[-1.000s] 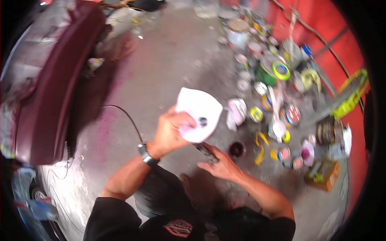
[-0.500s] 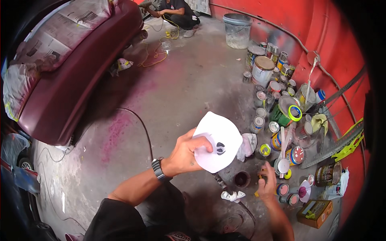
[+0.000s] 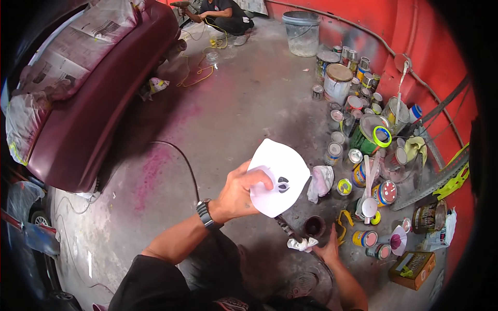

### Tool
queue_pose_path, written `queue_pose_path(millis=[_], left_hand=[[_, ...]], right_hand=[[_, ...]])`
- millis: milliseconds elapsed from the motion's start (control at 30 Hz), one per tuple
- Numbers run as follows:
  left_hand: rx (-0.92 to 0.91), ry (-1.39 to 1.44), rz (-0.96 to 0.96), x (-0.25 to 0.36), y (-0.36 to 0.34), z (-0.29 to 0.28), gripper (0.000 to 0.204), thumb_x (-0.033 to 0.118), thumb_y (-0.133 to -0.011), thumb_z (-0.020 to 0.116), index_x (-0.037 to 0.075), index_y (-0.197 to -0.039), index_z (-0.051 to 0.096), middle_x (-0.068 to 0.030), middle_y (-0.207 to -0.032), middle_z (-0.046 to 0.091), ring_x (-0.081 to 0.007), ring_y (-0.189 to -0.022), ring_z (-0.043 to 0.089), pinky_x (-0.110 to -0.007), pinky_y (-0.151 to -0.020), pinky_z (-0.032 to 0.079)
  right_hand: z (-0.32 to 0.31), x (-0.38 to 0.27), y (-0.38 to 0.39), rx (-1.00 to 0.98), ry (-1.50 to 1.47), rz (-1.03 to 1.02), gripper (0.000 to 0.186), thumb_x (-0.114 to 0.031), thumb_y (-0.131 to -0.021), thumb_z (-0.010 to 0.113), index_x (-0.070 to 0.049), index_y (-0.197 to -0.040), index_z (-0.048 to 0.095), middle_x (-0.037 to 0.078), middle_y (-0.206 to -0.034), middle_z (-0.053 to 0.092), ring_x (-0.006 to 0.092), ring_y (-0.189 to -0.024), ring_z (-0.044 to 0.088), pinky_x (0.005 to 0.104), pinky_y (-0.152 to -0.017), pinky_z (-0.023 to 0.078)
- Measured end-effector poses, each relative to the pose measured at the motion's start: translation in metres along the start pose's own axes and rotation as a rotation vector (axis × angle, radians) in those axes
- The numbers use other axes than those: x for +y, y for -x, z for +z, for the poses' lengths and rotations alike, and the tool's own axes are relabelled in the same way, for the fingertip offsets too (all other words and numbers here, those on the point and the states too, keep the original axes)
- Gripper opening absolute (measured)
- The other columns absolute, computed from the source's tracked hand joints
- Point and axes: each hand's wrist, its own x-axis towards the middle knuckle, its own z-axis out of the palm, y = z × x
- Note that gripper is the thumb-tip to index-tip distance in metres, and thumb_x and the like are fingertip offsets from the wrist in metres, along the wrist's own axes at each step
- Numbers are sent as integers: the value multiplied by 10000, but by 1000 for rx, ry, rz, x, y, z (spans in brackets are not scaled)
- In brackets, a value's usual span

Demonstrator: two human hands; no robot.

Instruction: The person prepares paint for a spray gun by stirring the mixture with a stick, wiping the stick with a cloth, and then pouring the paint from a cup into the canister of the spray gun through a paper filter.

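Observation:
My left hand [image 3: 239,191], with a watch on its wrist, holds a white paper paint strainer [image 3: 280,166], the thumb pressed into its hollow. Dark mesh openings show in the middle of the paper. My right hand [image 3: 328,251] reaches low, thumb and fingers apart, beside a cup of dark red paint [image 3: 314,226]. Its thumb is close to a white rag [image 3: 302,244] wrapped on a black hose [image 3: 286,228]; whether it touches the rag or the cup I cannot tell. A yellow strap-like piece [image 3: 342,223] lies just beyond the fingers.
Several paint cans [image 3: 363,137] crowd the floor along the red wall [image 3: 358,15]. A stained strainer [image 3: 398,240] and a box [image 3: 412,269] stand at right. A maroon bumper [image 3: 98,119] fills the left. Another person [image 3: 224,15] crouches far off, near a grey bucket [image 3: 302,34].
My right hand has moved left and down, away from the yellow piece and toward the paint cup and rag. My left hand keeps the strainer in nearly the same place.

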Motion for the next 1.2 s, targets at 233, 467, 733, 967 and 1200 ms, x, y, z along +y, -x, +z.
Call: queue_pose_path(millis=[233, 467, 733, 967, 1200], left_hand=[[-6, 26, -1, 0, -2, 4, 355, 156, -635, 892, 131, -897, 654, -42, -1011, 685, -266, -989, 630, -367, -838, 522], [-3, 6, -37, -3, -2, 9, 328, 148, -634, 894, 133, -865, 661, -49, -1012, 689, -262, -995, 644, -362, -840, 535], [-25, -13, 20, -13, -2, 11, 340, 150, -634, 896, 134, -873, 654, -56, -1025, 695, -271, -1019, 644, -363, -850, 541], [-20, -8, -10, -19, -3, 14, 354, 160, -635, 892, 131, -878, 637, -60, -1018, 688, -282, -1017, 641, -381, -868, 539], [0, -55, 2, -26, -6, 21, 368, 165, -613, 897, 131, -876, 643, -89, -1004, 675, -282, -927, 672, -372, -805, 563]], right_hand=[[41, -3, -25, 107, -409, -58, 1354, -278, -552, 980, 43, -1547, 120, 236, -1483, 389, 328, -1367, 445, 389, -1142, 376], [18, -29, -30, 131, -214, -151, 1279, -287, -551, 987, 44, -1521, 223, 217, -1403, 451, 349, -1294, 496, 401, -1093, 412], [8, -46, -28, 128, -121, -203, 1170, -270, -589, 973, 11, -1495, 288, 230, -1377, 485, 397, -1273, 518, 421, -1055, 444], [14, -49, -32, 130, -121, -201, 1097, -257, -591, 969, 3, -1452, 341, 234, -1343, 531, 399, -1225, 564, 428, -1033, 464], [2, -50, -30, 214, -35, -166, 973, -246, -660, 931, -20, -1419, 366, 223, -1278, 589, 396, -1169, 606, 441, -987, 491]])
